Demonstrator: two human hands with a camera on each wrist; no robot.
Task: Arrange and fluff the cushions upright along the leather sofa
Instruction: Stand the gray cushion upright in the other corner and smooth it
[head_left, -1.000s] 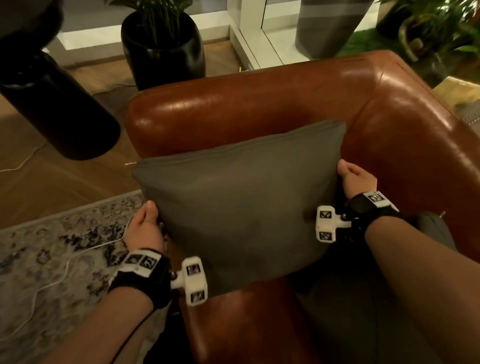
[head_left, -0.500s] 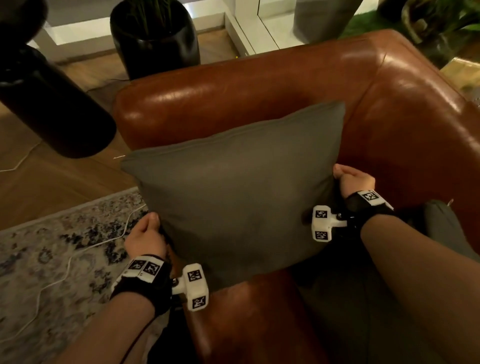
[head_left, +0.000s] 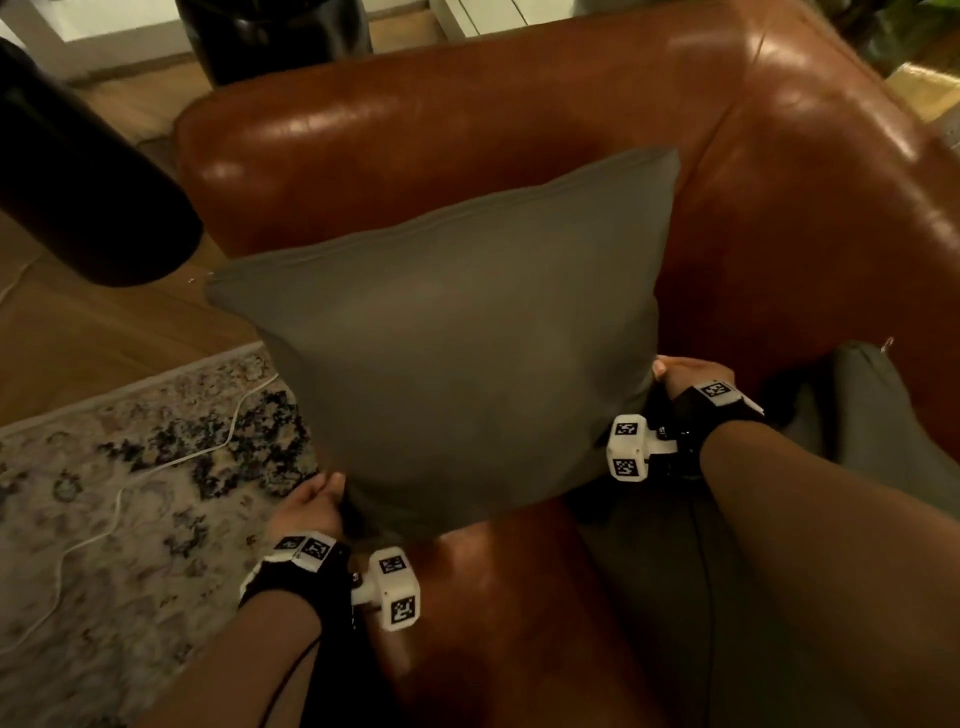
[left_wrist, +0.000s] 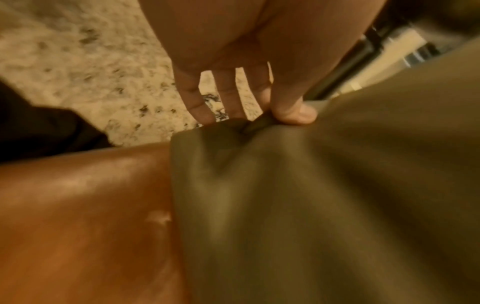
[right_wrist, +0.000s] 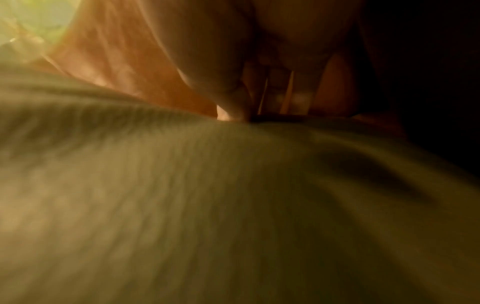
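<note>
A grey square cushion (head_left: 467, 338) stands tilted against the armrest of the brown leather sofa (head_left: 519, 119). My left hand (head_left: 311, 506) pinches its lower left corner, thumb on the front, fingers behind; the left wrist view shows the thumb (left_wrist: 293, 112) pressing the bunched grey fabric (left_wrist: 311, 195). My right hand (head_left: 685, 376) grips the cushion's lower right edge. In the right wrist view the fingers (right_wrist: 280, 96) reach behind the blurred cushion (right_wrist: 182, 195), the thumb in front. A second grey cushion (head_left: 857, 405) lies on the seat to the right, partly behind my right forearm.
A patterned rug (head_left: 104, 493) with a white cable (head_left: 119, 499) lies left of the sofa on the wooden floor (head_left: 78, 332). A black planter (head_left: 280, 36) stands behind the armrest. A dark rounded object (head_left: 78, 171) hangs at upper left. The brown seat (head_left: 493, 623) shows below the cushion.
Both hands have slid down the cushion's sides towards its lower corners. The cushion now stands higher and more upright against the armrest.
</note>
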